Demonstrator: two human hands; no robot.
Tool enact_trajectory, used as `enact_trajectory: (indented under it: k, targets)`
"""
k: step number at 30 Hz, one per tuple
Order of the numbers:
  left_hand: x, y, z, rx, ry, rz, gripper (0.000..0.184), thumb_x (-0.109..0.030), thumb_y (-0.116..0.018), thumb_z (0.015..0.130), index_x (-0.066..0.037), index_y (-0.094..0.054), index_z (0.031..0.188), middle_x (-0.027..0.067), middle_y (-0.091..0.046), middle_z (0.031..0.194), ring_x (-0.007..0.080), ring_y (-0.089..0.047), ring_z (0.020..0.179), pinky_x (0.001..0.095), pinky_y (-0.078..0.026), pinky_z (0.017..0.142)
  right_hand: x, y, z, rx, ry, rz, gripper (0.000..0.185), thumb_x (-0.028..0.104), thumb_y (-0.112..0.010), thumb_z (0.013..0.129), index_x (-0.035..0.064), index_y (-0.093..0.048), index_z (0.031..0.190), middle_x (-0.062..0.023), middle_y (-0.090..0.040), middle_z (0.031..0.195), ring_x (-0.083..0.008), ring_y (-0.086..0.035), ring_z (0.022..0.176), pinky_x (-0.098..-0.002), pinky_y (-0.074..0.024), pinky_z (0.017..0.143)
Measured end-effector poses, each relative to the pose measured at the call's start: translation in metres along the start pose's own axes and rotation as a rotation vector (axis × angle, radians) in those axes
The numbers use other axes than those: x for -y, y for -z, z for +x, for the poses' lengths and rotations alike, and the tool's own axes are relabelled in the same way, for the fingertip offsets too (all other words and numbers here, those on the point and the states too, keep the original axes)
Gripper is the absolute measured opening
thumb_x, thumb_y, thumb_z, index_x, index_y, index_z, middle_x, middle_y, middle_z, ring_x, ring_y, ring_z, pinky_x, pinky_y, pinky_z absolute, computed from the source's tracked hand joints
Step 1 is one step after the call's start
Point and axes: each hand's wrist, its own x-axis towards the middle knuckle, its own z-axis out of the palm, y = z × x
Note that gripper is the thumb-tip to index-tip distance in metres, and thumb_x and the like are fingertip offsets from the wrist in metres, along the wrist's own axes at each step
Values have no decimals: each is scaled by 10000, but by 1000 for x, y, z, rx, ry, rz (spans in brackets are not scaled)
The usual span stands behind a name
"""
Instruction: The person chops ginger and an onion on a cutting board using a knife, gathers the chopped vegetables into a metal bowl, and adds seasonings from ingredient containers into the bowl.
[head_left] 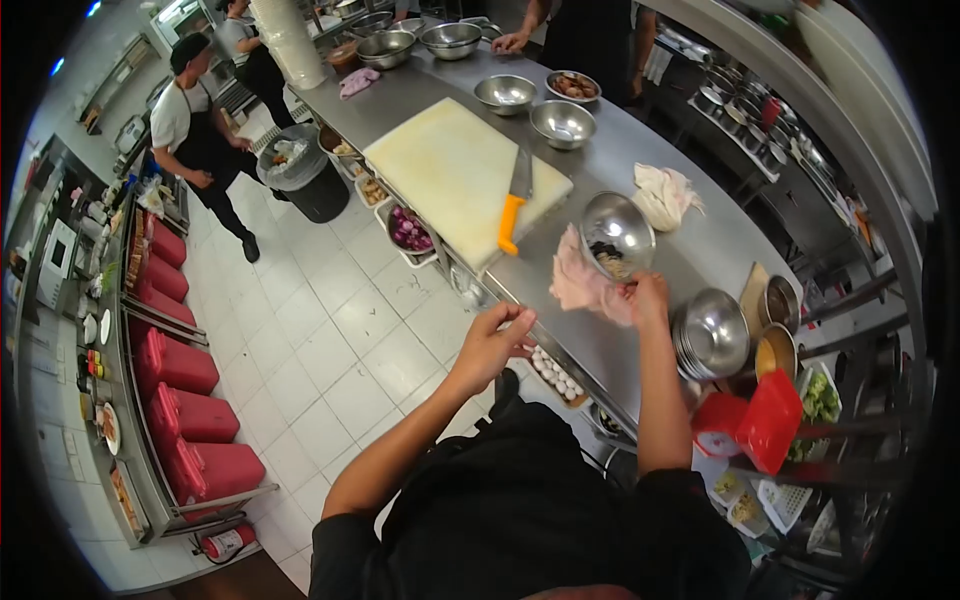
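My right hand (648, 298) pinches the near rim of a steel bowl (622, 226), which is tilted and holds some dark and pale bits. Under and beside that bowl lies a pink cloth (578, 278) on the steel counter (690, 235). My left hand (493, 345) is held in front of the counter's edge, its fingers curled and close together; whether anything small is between them I cannot make out. Farther forward, a knife with an orange handle (511, 222) rests on a large pale cutting board (455, 170). A whitish cloth (664, 195) lies beyond the bowl.
Stacked bowls (714, 333) and a red scale (750, 420) stand at the right. More bowls (505, 94) sit farther back. Below the counter edge are onions (408, 230) and eggs (556, 374). A co-worker (200, 130) stands near a bin (318, 185); another person (590, 40) is across the counter.
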Motion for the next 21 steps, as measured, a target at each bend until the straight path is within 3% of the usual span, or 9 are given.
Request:
enact_trajectory:
  k: [2, 4, 7, 10, 14, 15, 20, 21]
  targets:
    - [-2, 23, 8, -73, -10, 38, 310, -287, -588, 1003, 12, -613, 1084, 85, -639, 1044, 184, -670, 866, 326, -578, 753, 3, -6, 66, -69, 87, -181, 95, -33, -528, 806, -112, -577, 825, -203, -631, 695, -250, -584, 460, -329, -505, 443]
    - [-12, 45, 18, -166, -4, 44, 269, -255, -605, 994, 7, -626, 1056, 68, -635, 999, 155, -662, 821, 297, -570, 724, 11, -35, 115, -243, 48, -1, 142, -44, -511, 812, -129, -568, 910, -209, -646, 752, -256, -622, 522, -327, -541, 487]
    - [-21, 84, 38, -264, -15, 15, 280, -256, -613, 990, 16, -628, 1054, 78, -639, 976, 172, -669, 830, 310, -568, 727, 24, -61, 167, -312, 68, 46, 198, -38, -504, 837, -139, -539, 1004, -223, -656, 859, -276, -665, 628, -349, -595, 565]
    - [-37, 107, 65, -295, -31, 30, 276, -262, -610, 988, 9, -622, 1043, 99, -652, 1038, 188, -680, 846, 337, -574, 751, 33, -83, 187, -306, 22, 314, 255, -5, -489, 886, -135, -498, 1105, -235, -646, 979, -279, -682, 721, -369, -627, 653]
    - [-66, 139, 129, -270, -59, 137, 290, -265, -622, 981, 20, -614, 1036, 91, -642, 1006, 186, -681, 818, 331, -575, 724, 16, -98, 190, -332, -45, 340, 302, 120, -536, 959, -28, -493, 1219, -190, -621, 956, -291, -675, 756, -388, -635, 730]
    - [-73, 146, 151, -255, -58, 167, 294, -266, -625, 979, 23, -611, 1035, 88, -639, 995, 185, -681, 809, 329, -575, 717, 9, -98, 190, -294, -62, 320, 313, 165, -561, 967, 29, -500, 1243, -157, -611, 932, -270, -657, 714, -359, -613, 650]
    - [-114, 172, 296, -129, -113, 143, 286, -266, -665, 954, 8, -596, 999, 73, -620, 907, 166, -659, 697, 305, -574, 639, -11, -122, 121, -295, 68, -165, 191, 125, -577, 959, 23, -611, 1117, -85, -650, 866, -170, -615, 613, -268, -515, 561]
    - [-118, 178, 364, -85, -116, 72, 277, -266, -671, 949, -7, -581, 992, 71, -611, 893, 168, -652, 679, 329, -589, 639, -16, -122, 96, -375, 103, -226, 173, 118, -586, 955, 19, -636, 1087, -68, -658, 848, -150, -607, 600, -252, -495, 551]
